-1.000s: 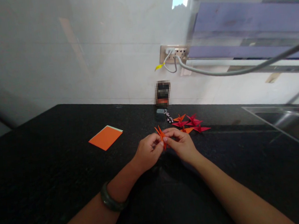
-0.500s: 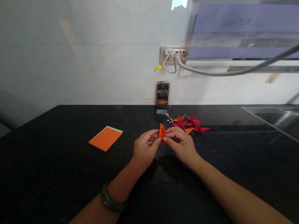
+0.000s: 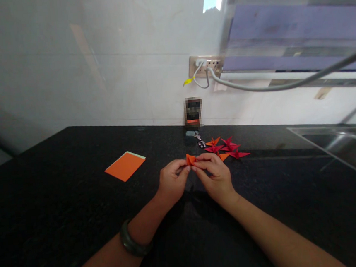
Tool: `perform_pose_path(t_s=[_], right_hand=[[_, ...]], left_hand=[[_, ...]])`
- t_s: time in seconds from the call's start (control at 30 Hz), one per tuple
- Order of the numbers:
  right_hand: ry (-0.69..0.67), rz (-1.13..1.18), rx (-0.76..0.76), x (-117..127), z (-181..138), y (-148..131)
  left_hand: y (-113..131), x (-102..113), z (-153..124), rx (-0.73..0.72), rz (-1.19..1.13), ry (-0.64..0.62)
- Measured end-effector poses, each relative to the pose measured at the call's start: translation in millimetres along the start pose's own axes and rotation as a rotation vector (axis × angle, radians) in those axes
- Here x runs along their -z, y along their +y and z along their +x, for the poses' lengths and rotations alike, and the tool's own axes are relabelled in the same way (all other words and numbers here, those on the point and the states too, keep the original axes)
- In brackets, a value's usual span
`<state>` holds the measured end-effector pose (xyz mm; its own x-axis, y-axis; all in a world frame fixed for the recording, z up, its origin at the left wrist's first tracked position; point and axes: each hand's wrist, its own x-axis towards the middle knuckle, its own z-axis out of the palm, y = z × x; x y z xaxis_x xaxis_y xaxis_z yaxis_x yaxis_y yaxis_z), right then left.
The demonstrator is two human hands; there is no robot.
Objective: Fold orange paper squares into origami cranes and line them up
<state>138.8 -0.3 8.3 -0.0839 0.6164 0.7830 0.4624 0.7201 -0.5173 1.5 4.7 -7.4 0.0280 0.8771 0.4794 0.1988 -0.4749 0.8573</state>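
Between my fingertips is a small folded piece of orange origami paper [image 3: 190,160], held over the dark counter. My left hand [image 3: 174,179] pinches its left side with thumb and fingers. On the other side, my right hand [image 3: 215,174] grips it the same way; its fingers cover part of the folds. Just behind my right hand lie several folded paper cranes, among them a red crane [image 3: 238,154] and an orange crane [image 3: 213,141]. One more orange crane [image 3: 223,157] is partly hidden by that hand.
A stack of square paper [image 3: 125,166], orange on top with a pale sheet beneath, lies left on the black counter [image 3: 61,193]. At the back stands a blurred dark object [image 3: 194,111] against the wall. A sink [image 3: 347,147] is at right; a cable [image 3: 270,87] runs from the outlet [image 3: 206,66].
The orange folded paper has turned from standing upright to a lower, wider pose between my fingers. Both hands stay almost in place, still pinching it.
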Motion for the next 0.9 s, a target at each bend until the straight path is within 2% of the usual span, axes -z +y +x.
perform_pose_path(t_s=[0.2,0.33,0.53,0.63,0.9], right_hand=[[0.029,-0.019,0.002,-0.5,-0.8,-3.4],[0.026,0.02,-0.022,-1.2,-1.7,-1.4],[-0.007,0.219,-0.206,-4.4,-4.3,5.8],[-0.027,0.287,-0.29,-5.3,-4.3,6.6],[-0.034,0.391,-0.292,-5.6,-2.7,5.6]], left_hand=[[3.5,2.2,2.5,-0.082,0.062,0.02],[3.9,1.7,2.0,-0.115,0.02,0.025],[4.4,0.4,1.0,-0.063,-0.071,-0.074],[6.3,0.9,1.0,-0.026,-0.061,-0.075],[6.9,2.1,2.2,0.014,-0.066,-0.044]])
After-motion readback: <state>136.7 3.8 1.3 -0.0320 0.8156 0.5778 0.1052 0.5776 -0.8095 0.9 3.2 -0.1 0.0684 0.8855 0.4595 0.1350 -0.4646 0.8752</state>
